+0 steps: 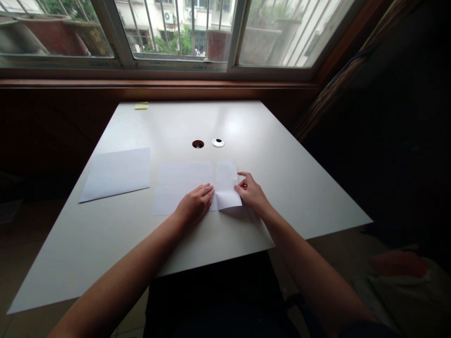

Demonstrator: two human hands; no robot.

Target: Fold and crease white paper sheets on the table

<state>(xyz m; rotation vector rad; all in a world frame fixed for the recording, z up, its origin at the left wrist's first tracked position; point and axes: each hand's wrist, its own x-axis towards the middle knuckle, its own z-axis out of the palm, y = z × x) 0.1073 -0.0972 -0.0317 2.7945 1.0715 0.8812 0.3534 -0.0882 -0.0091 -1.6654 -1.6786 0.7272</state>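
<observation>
A white sheet of paper (181, 188) lies on the table in front of me. Its right part is a raised flap (227, 185) with a crease along its left side, and the flap's near edge stands a little off the table. My left hand (199, 199) rests flat on the sheet, fingertips beside the crease. At the flap's right edge, my right hand (248, 190) grips the paper between thumb and curled fingers, its index finger stretched toward the far part of the edge. Further left lies a second stack or sheet of white paper (118, 173).
The white table (299, 197) has a round cable hole (198, 144) beyond the sheet, with its loose round cover (218, 142) beside it. Yellow sticky notes (141, 106) lie at the far left edge. A barred window (176, 33) is behind the table.
</observation>
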